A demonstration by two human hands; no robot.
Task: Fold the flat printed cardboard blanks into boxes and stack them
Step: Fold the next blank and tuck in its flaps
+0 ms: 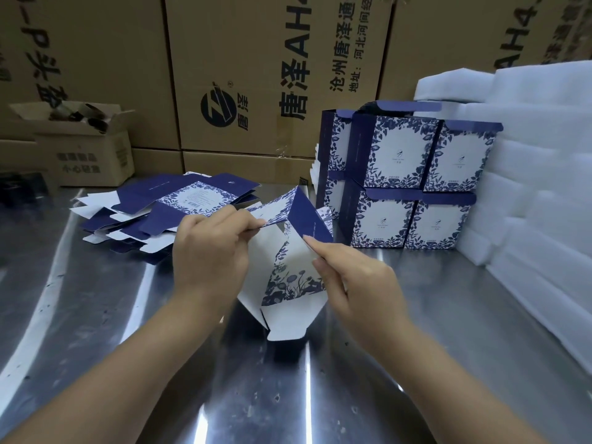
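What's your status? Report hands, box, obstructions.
Left hand and right hand both gripping the half-folded blank above the steel table. Flat blanks piled left, folded boxes stacked right. Nothing in the way.

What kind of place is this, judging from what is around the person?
Probably a packing area in a warehouse or small factory: big printed shipping cartons stand stacked behind a steel table, white foam sheets are piled at the right, and folded boxes are stacked beside them.
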